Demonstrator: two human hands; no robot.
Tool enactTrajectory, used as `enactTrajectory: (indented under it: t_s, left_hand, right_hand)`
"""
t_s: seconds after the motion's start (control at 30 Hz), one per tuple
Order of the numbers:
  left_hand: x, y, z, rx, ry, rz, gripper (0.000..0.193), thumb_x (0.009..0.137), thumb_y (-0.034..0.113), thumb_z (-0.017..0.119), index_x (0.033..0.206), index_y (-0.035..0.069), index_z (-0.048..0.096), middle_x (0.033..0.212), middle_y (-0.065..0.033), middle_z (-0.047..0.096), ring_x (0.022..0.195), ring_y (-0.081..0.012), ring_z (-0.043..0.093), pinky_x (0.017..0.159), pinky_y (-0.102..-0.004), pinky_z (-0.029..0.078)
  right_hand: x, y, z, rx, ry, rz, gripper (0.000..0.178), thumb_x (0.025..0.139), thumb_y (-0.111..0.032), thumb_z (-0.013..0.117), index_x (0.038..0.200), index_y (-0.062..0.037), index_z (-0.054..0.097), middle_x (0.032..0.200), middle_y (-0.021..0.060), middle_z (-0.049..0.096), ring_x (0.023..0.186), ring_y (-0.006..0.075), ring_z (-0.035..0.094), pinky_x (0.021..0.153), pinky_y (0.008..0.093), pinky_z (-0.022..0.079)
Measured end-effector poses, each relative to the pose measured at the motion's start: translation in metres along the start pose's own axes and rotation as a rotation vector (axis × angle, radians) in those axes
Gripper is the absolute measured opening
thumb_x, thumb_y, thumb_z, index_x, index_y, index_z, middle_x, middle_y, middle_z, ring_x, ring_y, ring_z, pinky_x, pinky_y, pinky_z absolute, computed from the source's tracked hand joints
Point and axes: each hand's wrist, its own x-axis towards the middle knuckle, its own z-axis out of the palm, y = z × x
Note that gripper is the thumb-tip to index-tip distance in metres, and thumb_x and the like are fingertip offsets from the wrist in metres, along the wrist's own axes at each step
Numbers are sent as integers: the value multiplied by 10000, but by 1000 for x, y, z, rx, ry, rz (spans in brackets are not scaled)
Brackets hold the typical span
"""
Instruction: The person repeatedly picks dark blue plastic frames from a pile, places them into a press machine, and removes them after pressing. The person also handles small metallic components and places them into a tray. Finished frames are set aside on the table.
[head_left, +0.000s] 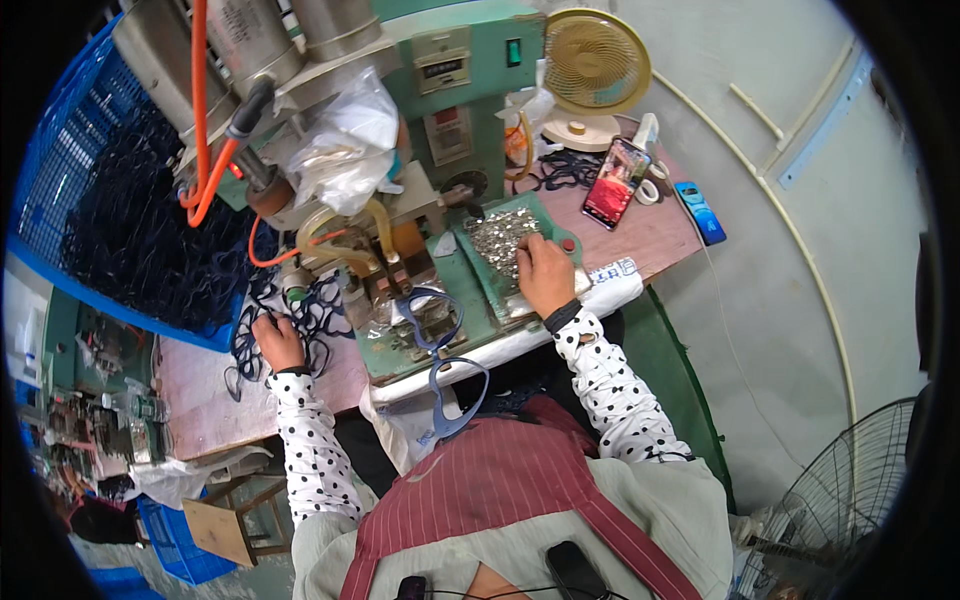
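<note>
On the far left a big blue crate (60, 180) was full of dark loops. Next to it, on the brown table (200, 390), lay a loose pile of dark elastic loops (300, 320). The left hand (279, 343) rested on that pile with its fingers curled down into the loops, but it was too small to tell if it was pinching one or only touching them. In the middle stood a green machine (450, 110) with an orange hose (200, 120) and a clear plastic bag (350, 140) tied on it. One blue loop (435, 315) lay on the green base under the machine, and another blue loop (455, 395) hung down over the table's front edge. To the right of that, a green tray (545, 210) held lots of little shiny metal pieces (495, 235). The right hand (545, 272) lay on the tray just beside the pieces, fingers bent toward them; whether it held one could not be seen. Farther right a phone (615, 182) was propped up, with a small yellow fan (595, 65) behind it.
</note>
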Motion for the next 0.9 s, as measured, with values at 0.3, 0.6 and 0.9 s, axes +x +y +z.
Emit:
enactTrajectory:
  t_s: [0.3,0.6,0.9]
  left_hand:
    - [-21,129,-83,-260,81,65,141,978,115,520,1029,-9,565,831,-156,695,701,-247,690,622,-326,516]
    - [5,232,-130,-883,-140,3,184,973,69,513,1113,-29,582,952,-112,673,777,-137,620,722,-255,492]
    - [20,246,-123,-1065,-193,-75,188,989,83,512,1114,-33,590,993,-88,668,858,-134,640,751,-252,499]
  right_hand:
    - [34,-77,-6,665,-153,426,94,823,-33,662,915,-31,640,857,113,683,747,264,665,665,337,509]
    - [33,-147,-26,677,-236,275,140,737,-29,713,875,-53,716,825,83,677,720,177,582,661,289,483]
    - [37,-150,-17,808,-235,478,502,718,-56,758,1147,-27,500,776,44,676,588,68,494,574,242,444]
